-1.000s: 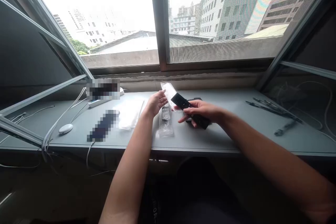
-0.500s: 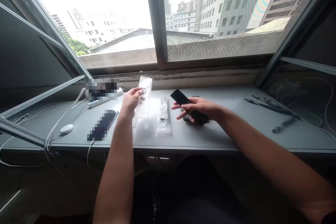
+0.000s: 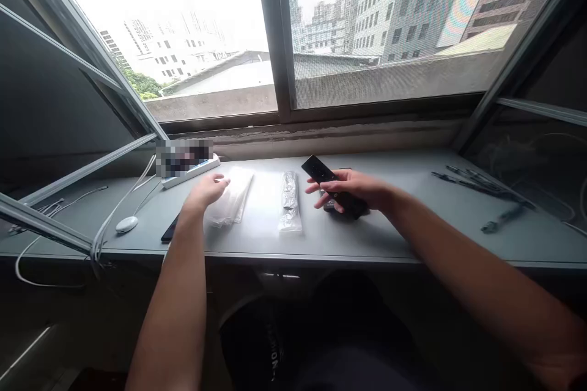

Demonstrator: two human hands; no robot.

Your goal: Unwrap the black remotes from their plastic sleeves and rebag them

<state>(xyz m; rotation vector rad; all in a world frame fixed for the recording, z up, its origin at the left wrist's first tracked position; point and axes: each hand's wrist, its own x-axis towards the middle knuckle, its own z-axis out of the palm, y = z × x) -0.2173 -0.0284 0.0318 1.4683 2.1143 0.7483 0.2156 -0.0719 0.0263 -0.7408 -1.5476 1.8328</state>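
Note:
My right hand [image 3: 355, 188] is wrapped round a black remote control [image 3: 318, 168], which it holds tilted above the desk, some fingers spread beneath. Partly hidden under that hand lies another dark remote with buttons [image 3: 329, 203]. My left hand [image 3: 207, 190] is at the left edge of several clear plastic sleeves [image 3: 232, 198] lying on the desk. Its fingers are loosely bent and seem apart, with no sleeve lifted in them. Between the hands, a remote-shaped item in a clear wrapper [image 3: 290, 198] lies lengthwise on the desk.
The grey desk [image 3: 385, 241] runs below a window. At the left are a white power strip [image 3: 192, 172], a round white puck with a cable [image 3: 126, 224], and a phone [image 3: 169, 231] partly behind my forearm. Dark cables [image 3: 481, 186] lie at the right.
My left hand has moved left and down. The clear sleeve it held up now lies with the others on the desk. My right hand still holds the remote control in nearly the same place.

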